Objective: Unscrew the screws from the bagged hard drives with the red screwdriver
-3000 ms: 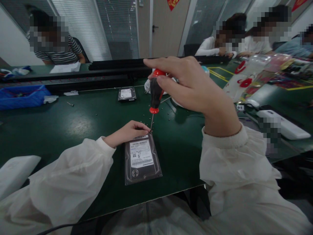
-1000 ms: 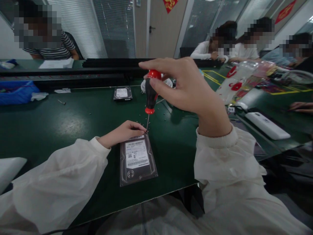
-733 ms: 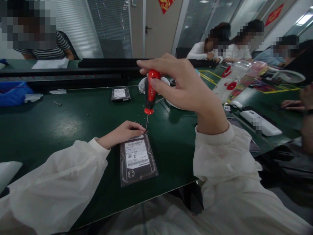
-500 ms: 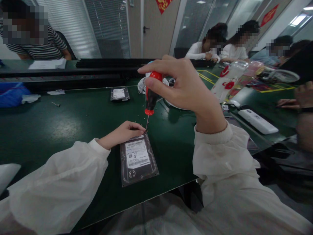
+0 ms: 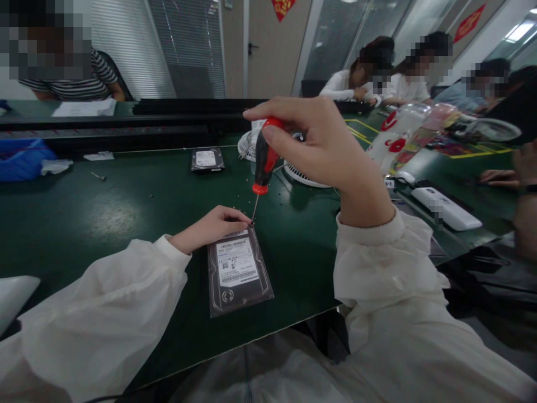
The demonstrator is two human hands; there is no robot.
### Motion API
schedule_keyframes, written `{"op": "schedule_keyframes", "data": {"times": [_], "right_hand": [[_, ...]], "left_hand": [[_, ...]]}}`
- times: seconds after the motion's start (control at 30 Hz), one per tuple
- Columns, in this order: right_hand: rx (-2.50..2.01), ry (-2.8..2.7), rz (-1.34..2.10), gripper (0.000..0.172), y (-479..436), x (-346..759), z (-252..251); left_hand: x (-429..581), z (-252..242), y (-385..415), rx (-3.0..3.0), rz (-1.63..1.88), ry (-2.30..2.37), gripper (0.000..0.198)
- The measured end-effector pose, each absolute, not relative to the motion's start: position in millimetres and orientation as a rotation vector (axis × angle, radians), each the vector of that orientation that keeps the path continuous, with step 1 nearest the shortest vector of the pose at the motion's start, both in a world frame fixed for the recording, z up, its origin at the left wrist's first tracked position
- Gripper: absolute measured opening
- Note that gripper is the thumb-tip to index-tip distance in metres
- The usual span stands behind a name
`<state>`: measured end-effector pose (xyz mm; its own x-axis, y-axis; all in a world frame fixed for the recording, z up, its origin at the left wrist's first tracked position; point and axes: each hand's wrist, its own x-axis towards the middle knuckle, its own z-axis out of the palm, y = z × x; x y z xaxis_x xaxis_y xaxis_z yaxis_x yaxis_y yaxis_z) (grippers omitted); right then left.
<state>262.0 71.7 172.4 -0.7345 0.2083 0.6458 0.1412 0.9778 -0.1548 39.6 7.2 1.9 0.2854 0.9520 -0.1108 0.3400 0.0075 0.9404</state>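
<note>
A hard drive [image 5: 247, 295] with a white label lies flat on the green table close to its front edge. At its far end my left hand [image 5: 212, 226] is closed, thumb and fingers pressed on the far right corner. My right hand [image 5: 325, 145] grips the top of a red and black screwdriver [image 5: 264, 159]. The screwdriver leans, its handle tilted to the right, and its tip meets the drive at that same corner, close to my left fingertips. Whether a screw sits under the tip is too small to tell. Several tiny screws are scattered just beyond the drive.
A second hard drive [image 5: 208, 160] lies farther back. Behind my right hand stand white fans [image 5: 304, 178]. To the right are a clear plastic bottle [image 5: 398, 131] and a white power strip [image 5: 447, 209]. A blue bag [image 5: 23, 161] lies at left. Other people sit around the table.
The screwdriver's handle now leans more to the right, with my right hand shifted slightly that way. My left hand and the drive stay in place; the view has moved a little.
</note>
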Motion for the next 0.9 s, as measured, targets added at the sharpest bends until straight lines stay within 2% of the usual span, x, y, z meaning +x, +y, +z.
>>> {"op": "schedule_keyframes", "data": {"times": [0.23, 0.33, 0.47, 0.57, 0.7, 0.8, 0.9], "right_hand": [[-0.238, -2.398, 0.014, 0.038, 75.0, 262.5, 171.6], [-0.206, -2.436, 0.074, 0.032, 76.4, 263.8, 172.0], [-0.257, -2.418, 0.059, 0.034, 74.4, 265.2, 173.5], [-0.292, -2.401, 0.045, 0.041, 72.7, 265.9, 173.9], [-0.268, -2.425, 0.189, 0.041, 72.7, 266.7, 173.7], [-0.280, -2.433, 0.152, 0.036, 72.4, 267.3, 174.4], [-0.288, -2.433, 0.108, 0.044, 72.2, 267.7, 175.3]], "left_hand": [[38.7, 1.5, 7.6, 1.515, 0.757, 1.263, 0.033], [38.9, 2.5, 7.4, 1.517, 0.756, 1.262, 0.033], [40.8, 5.2, 6.2, 1.515, 0.756, 1.268, 0.033], [42.2, 6.5, 5.6, 1.520, 0.772, 1.261, 0.032], [41.1, 4.7, 6.3, 1.527, 0.760, 1.250, 0.032], [39.1, 2.4, 7.3, 1.521, 0.752, 1.256, 0.033], [38.0, 1.4, 7.7, 1.520, 0.748, 1.258, 0.032]]}}
